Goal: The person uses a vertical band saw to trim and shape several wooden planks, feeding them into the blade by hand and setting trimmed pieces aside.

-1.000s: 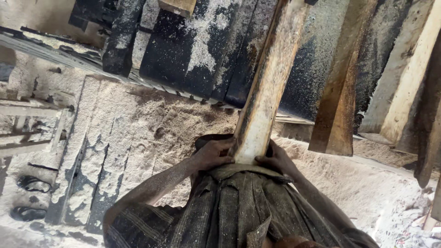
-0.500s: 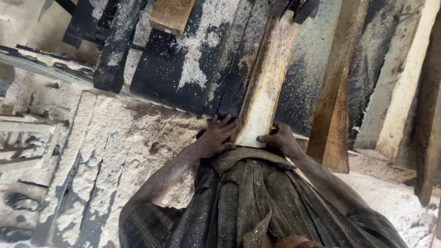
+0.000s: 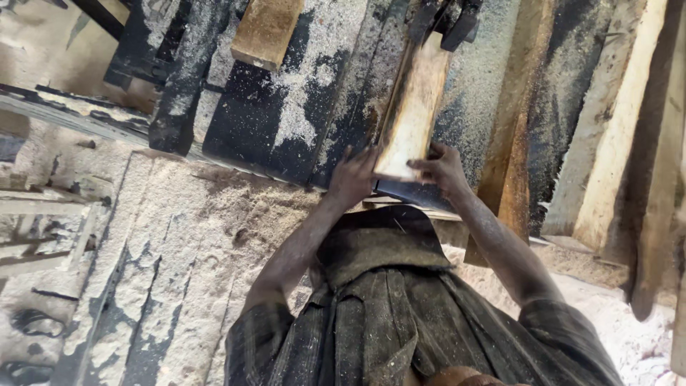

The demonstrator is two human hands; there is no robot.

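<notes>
A pale wooden plank (image 3: 414,107) lies lengthwise on a dark machine table (image 3: 250,121) dusted with sawdust. Its far end goes under a black guard (image 3: 450,18) at the top of the view. My left hand (image 3: 354,179) presses against the plank's near left corner. On the near right corner my right hand (image 3: 443,168) grips, with the fingers over the end face. Both arms are stretched out from my dark striped shirt (image 3: 400,314).
A short wooden block (image 3: 266,30) lies on the table at the top left. Several long planks (image 3: 607,143) and a brown board (image 3: 511,150) lie on the right. Thick sawdust covers a ledge (image 3: 179,250) at the left, and more is piled on the floor (image 3: 622,314) at the lower right.
The plank has slid away from my body toward the black guard. Both hands followed its near end and my arms are now extended.
</notes>
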